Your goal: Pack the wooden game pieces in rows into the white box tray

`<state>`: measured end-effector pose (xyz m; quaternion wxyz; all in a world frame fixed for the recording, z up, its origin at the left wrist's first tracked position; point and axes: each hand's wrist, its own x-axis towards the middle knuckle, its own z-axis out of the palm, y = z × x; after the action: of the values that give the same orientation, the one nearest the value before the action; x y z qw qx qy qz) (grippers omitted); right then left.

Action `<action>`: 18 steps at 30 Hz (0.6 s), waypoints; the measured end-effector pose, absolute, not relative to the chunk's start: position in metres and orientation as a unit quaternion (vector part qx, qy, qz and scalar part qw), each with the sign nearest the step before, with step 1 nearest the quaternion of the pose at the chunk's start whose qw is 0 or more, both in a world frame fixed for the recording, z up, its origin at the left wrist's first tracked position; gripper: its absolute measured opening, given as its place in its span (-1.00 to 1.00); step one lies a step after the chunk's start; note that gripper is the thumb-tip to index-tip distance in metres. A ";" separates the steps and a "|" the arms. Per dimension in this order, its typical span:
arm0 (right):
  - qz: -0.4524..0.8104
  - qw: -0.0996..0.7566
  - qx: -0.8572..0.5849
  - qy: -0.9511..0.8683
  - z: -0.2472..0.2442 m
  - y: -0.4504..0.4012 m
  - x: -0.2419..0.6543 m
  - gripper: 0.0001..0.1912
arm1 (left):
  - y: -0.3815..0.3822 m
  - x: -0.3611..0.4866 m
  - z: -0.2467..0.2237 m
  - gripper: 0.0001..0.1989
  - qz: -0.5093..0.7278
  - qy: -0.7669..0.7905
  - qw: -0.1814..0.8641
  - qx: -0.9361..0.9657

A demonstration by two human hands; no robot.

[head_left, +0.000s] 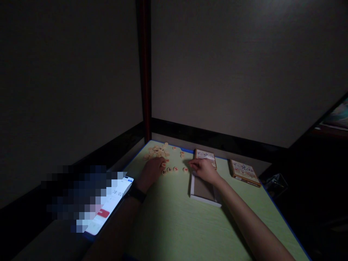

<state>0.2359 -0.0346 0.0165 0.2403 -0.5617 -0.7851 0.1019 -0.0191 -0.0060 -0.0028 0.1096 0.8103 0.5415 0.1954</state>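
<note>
On the green table my left hand [154, 169], a dark band at its wrist, reaches in from the left with its fingers curled onto a round xiangqi piece [163, 165]. A heap of xiangqi pieces [157, 150], some with dark characters, lies just beyond it. Several more pieces curve to the right, among them a red-marked piece [175, 169]. My right hand [203, 169] hovers over the far end of an open shallow box [204, 188], thumb and fingers pinched together. Whatever may be between those fingertips is too small to make out. One red-marked piece [185, 169] lies near them.
Behind the right hand lies a printed box [206, 156]; a second printed box [245, 172] rests farther right. A lit phone [114, 203] stands tilted beside my left forearm. Walls enclose the far and left sides of the table [163, 224]. A dark clutter sits beyond its right edge.
</note>
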 end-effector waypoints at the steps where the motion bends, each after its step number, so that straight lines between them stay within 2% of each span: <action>1: 0.104 0.241 -0.561 -0.785 0.017 -0.034 0.235 -0.66 | -0.006 -0.019 -0.003 -0.79 0.192 0.542 0.113 0.810; 6: 0.099 0.217 -0.557 -0.795 0.028 -0.015 0.216 -0.67 | -0.005 -0.022 -0.002 -0.73 0.206 0.555 0.119 0.798; 10: 0.076 0.163 -0.529 -0.829 0.035 0.021 0.178 -0.60 | -0.006 -0.028 0.005 -0.67 0.232 0.611 0.055 0.755; 15: 0.058 0.040 -0.520 -0.851 0.031 0.061 0.136 -0.53 | -0.009 -0.031 0.006 -0.67 0.154 0.658 -0.006 0.737; 18: 0.060 0.016 -0.509 -0.859 0.026 0.071 0.126 -0.56 | -0.010 -0.029 0.003 -0.67 0.135 0.645 0.002 0.753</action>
<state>0.1256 0.0712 0.0256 0.0155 -0.5086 -0.8588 0.0599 -0.0293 -0.0097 0.0025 0.0023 0.7526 0.6445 0.1348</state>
